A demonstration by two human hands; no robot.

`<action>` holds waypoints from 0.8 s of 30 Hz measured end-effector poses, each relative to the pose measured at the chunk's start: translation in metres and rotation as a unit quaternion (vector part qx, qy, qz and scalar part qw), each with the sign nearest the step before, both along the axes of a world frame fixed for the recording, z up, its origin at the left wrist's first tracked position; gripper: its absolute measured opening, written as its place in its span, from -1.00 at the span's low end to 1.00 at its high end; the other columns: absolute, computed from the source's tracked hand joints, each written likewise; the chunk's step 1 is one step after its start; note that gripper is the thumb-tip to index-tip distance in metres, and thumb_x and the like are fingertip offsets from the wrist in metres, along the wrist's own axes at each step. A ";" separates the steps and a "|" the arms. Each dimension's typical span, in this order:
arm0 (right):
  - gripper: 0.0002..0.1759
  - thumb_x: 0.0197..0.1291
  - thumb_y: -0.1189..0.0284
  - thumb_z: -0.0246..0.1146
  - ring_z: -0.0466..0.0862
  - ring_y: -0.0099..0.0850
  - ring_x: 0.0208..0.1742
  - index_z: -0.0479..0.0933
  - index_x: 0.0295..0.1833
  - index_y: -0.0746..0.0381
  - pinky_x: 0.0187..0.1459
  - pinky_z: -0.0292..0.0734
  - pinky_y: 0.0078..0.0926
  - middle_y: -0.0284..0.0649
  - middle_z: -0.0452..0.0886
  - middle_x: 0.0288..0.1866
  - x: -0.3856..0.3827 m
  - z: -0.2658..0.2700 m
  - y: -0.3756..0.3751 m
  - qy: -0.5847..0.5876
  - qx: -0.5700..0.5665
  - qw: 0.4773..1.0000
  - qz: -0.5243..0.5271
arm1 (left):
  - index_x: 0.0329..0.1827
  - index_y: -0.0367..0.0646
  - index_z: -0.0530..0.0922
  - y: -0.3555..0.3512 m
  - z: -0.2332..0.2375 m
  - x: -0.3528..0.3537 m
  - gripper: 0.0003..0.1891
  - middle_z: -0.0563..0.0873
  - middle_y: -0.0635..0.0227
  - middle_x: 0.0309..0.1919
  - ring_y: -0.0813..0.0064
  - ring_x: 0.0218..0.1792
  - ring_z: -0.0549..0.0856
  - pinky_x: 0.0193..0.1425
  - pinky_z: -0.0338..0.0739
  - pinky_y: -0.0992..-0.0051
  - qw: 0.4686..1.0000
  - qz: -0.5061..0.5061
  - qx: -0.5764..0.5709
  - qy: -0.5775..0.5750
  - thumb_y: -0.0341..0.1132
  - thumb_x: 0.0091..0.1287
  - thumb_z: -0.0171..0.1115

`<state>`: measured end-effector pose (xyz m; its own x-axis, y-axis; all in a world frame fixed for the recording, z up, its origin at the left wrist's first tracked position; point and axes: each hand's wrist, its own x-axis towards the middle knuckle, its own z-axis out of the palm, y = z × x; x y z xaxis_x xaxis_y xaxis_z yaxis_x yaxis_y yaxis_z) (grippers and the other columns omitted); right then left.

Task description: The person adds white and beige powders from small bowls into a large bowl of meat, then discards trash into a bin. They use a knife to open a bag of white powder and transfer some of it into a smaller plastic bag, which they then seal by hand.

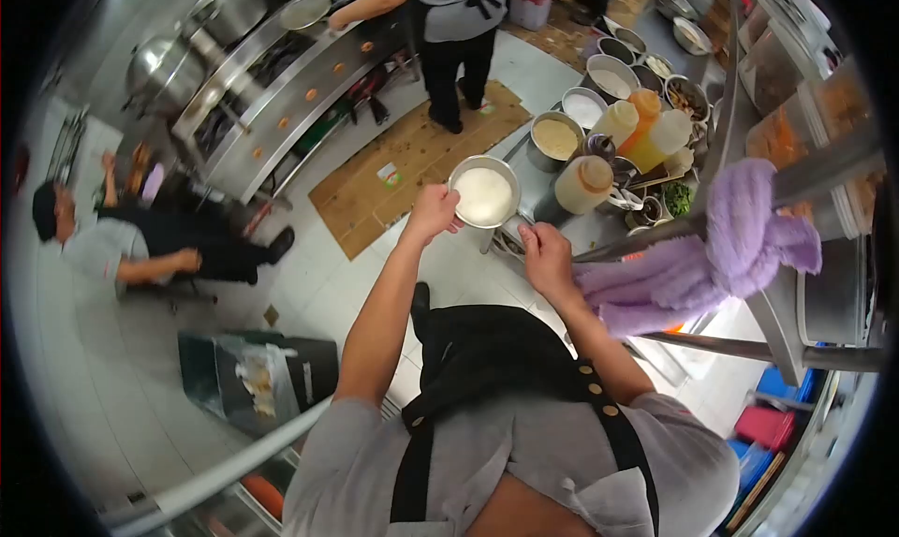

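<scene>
A small metal saucepan (508,176) with white granular or creamy stuff (484,196) in it is held in front of me, above the floor beside the counter. My left hand (435,211) pinches its rim on the left side. My right hand (549,258) is closed around its handle at the lower right, the thumb lying on top. Just to the right of the pan, on the metal counter, stand a squeeze bottle (584,183) of brown sauce and a metal pot (556,138) of pale yellow powder.
A purple towel (646,275) hangs over the counter's rail. More squeeze bottles (660,139) and several bowls crowd the counter. One co-worker (454,31) stands at the stove (309,97); another person (131,247) sits at left. A bin (314,368) stands on the floor near cardboard (356,200).
</scene>
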<state>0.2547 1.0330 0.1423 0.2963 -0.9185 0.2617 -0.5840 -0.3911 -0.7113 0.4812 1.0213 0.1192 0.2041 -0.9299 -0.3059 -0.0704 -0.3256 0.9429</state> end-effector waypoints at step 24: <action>-0.73 -0.05 0.40 0.14 0.61 -0.26 -0.53 0.52 -0.41 0.46 -0.41 0.48 -0.31 0.01 0.57 -0.60 0.114 -0.019 0.073 -0.078 0.275 0.777 -0.560 | 0.06 -0.25 0.51 -0.123 -0.261 0.200 -0.57 0.57 -0.03 0.04 0.02 0.08 0.52 0.15 0.40 0.22 0.782 -0.477 -0.043 -0.398 -0.16 0.20 0.17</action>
